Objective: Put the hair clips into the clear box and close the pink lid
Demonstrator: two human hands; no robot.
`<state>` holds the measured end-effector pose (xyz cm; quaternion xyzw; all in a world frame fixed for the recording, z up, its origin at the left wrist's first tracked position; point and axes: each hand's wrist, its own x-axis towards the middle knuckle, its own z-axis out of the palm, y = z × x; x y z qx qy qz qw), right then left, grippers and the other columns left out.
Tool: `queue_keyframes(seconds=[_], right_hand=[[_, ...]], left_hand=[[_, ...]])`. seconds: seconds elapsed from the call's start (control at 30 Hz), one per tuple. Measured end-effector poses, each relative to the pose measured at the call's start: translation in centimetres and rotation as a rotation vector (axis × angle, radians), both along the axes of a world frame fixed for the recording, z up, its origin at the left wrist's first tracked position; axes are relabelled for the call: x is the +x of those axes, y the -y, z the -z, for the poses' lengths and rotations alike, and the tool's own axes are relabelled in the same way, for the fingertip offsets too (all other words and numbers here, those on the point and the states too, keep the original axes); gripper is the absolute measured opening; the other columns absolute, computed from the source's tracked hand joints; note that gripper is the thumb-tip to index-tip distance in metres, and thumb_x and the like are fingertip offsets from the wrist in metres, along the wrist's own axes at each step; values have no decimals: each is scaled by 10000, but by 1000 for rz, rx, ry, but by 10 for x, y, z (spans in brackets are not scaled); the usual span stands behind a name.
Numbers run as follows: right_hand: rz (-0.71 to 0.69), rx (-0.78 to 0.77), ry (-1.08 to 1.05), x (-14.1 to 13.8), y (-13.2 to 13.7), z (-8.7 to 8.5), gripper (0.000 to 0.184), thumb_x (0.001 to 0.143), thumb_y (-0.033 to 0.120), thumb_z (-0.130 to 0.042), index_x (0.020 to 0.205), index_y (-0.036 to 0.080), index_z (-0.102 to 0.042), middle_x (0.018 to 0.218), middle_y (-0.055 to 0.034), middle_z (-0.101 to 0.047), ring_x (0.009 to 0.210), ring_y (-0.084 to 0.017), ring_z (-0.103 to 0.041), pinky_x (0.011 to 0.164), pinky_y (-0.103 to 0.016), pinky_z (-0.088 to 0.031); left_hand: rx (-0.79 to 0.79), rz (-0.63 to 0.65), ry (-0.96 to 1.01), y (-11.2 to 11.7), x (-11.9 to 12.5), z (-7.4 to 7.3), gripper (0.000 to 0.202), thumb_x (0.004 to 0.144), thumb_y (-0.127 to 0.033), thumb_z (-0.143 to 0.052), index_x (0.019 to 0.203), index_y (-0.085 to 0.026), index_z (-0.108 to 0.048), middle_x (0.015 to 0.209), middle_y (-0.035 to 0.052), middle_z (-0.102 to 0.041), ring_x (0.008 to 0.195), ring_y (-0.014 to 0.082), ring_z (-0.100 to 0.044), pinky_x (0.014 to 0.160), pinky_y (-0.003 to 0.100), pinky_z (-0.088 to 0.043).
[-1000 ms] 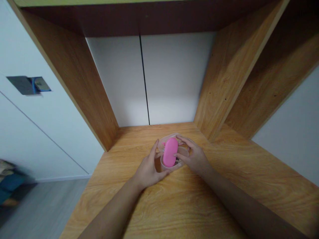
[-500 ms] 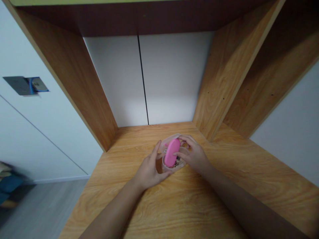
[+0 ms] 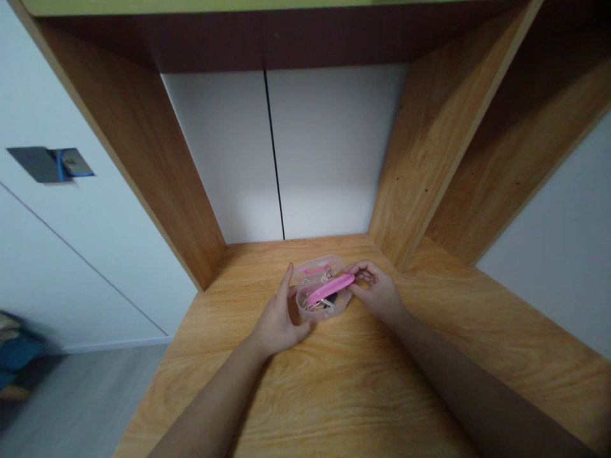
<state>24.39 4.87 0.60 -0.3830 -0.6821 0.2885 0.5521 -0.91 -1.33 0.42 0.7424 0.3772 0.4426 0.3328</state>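
Head cam: R hand (image 3: 377,291) now tips pink lid (image 3: 329,289) edge-on.

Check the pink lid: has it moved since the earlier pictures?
Yes. The pink lid has swung round and now shows edge-on, running nearly parallel to the desk's back edge instead of across it.

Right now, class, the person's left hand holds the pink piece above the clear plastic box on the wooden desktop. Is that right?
Not quite. The head view shows the right hand, not the left, holding the pink piece above the clear plastic box on the wooden desktop. The left hand is at the box's side.
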Motion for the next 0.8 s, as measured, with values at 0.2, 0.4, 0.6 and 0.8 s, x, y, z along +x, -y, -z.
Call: queue_keyframes(seconds=[0.2,0.4,0.6,0.8], right_hand=[[-21,60,69,7,-3,0,154,758,167,-705,808,225,-571,933,-47,-702,893,-199,-679,830,-346,-548],[-31,60,60,9,-5,2,134,762,169,-695,801,221,-578,952,-50,-704,924,-197,-683,842,-337,-557],[-23,46,-11,8,-4,-1,125,758,197,-702,764,215,-578,951,-55,-692,928,-197,-682,845,-346,-568],[7,72,26,10,-5,-1,107,766,233,-710,750,220,-605,955,-60,-695,938,-211,-675,853,-370,-570]], left_hand=[[3,-78,-18,-3,-4,0,1223,725,-110,-737,1576,-239,131,1250,106,-657,1134,242,-637,1043,432,-469],[7,-80,-19,-3,-4,3,1208,734,-109,-724,1574,-256,132,1261,97,-646,1151,242,-622,1044,431,-470],[17,-50,-2,-3,-4,1,1227,740,-112,-717,1559,-281,181,1223,82,-646,1103,233,-639,1016,432,-487],[27,-61,11,-3,-3,0,1230,740,-121,-713,1556,-266,196,1187,78,-648,1080,226,-641,1009,432,-480]])
